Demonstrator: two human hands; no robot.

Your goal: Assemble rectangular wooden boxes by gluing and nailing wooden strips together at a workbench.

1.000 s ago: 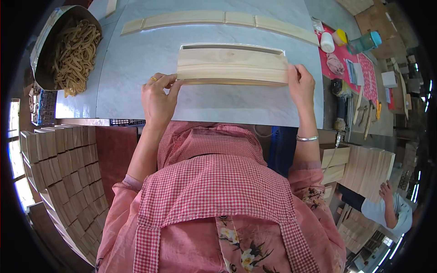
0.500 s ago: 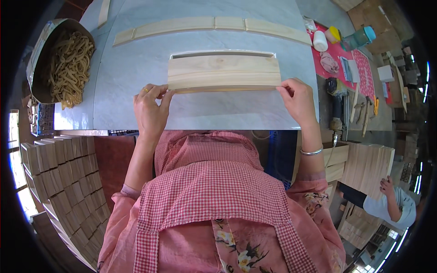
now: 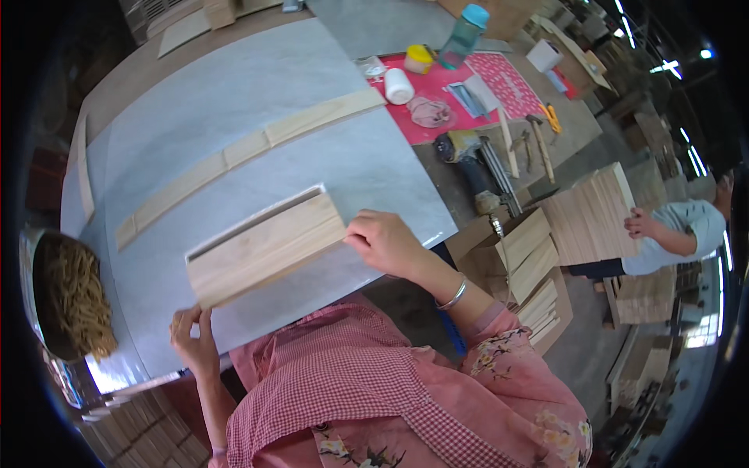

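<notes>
A long, shallow box point(image 3: 269, 251) of pale wood lies tilted across the view on the light, marbled tabletop point(image 3: 312, 175). A narrow dark gap with a white rim shows along its far side. My left hand point(image 3: 193, 337) is closed in a pinch on the near left corner. At the right end, my right hand point(image 3: 386, 240) has its fingers closed on the near corner. Beyond the box a row of thin wooden strips point(image 3: 246, 148) lies end to end.
A bin point(image 3: 31, 292) full of tan bands point(image 3: 78, 292) stands left. Back right, a pink cloth point(image 3: 425, 129) carries a white bottle point(image 3: 399, 86) and teal bottle point(image 3: 463, 39). A power tool point(image 3: 472, 175) and hammer point(image 3: 541, 148) lie nearby. Right, another person point(image 3: 679, 234) touches stacked boards point(image 3: 589, 214).
My view has turned, so the table and box now slant up to the right and more of the right-hand workshop shows. Both hands stay at the box's near corners.
</notes>
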